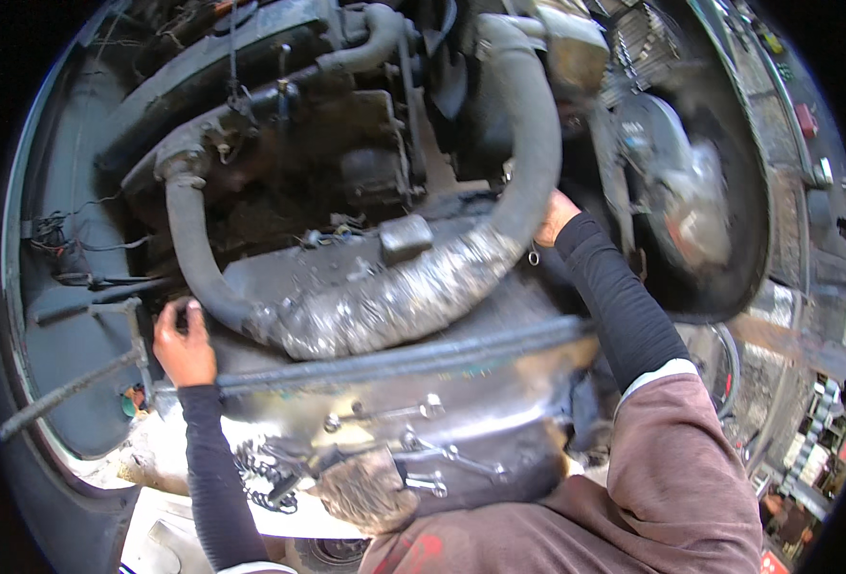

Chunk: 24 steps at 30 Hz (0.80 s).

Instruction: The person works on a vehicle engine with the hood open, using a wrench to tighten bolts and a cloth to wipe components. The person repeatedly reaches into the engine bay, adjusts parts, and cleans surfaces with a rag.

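A big curved hose (528,124) bends across the engine bay, and its lower stretch is wrapped in shiny silver tape (394,301). My left hand (186,346) is by the hose's left bend, thumb and fingers apart with nothing seen between them. Close to that hand lies a rusty metal bar with a cross-piece (74,390). My right hand (559,216) reaches in at the right side of the hose; its fingers are hidden behind it. Just below that hand a small metal ring (534,257) shows, and I cannot tell whether it is held.
Several wrenches (451,456) lie on the shiny metal panel (499,421) before me, near a black coiled cord (268,475) and a shaggy grey-brown bundle (365,490). The engine (365,143) fills the far side. At right is a round housing partly covered in clear plastic (695,206).
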Each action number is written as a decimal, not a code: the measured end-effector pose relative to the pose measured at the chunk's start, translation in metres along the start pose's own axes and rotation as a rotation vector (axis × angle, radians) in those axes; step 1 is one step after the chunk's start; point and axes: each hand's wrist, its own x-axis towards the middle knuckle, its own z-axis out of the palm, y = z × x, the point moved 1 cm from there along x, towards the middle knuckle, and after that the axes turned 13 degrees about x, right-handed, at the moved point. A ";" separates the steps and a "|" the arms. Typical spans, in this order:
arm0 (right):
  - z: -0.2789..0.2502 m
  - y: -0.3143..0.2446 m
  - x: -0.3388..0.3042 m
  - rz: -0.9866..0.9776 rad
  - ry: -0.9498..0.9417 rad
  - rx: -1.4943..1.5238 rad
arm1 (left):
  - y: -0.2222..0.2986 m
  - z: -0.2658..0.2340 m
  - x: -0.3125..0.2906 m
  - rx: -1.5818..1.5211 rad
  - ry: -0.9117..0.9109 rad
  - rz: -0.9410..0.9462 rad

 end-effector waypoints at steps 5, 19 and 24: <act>-0.002 0.000 -0.139 -0.288 0.051 -0.590 | -0.010 -0.004 0.002 0.038 0.008 0.016; -0.042 0.093 -0.339 -1.045 0.120 -1.413 | -0.024 -0.002 0.006 0.084 0.014 0.045; -0.103 0.067 -0.353 -0.944 0.284 -1.532 | -0.020 0.011 0.006 0.063 0.052 0.095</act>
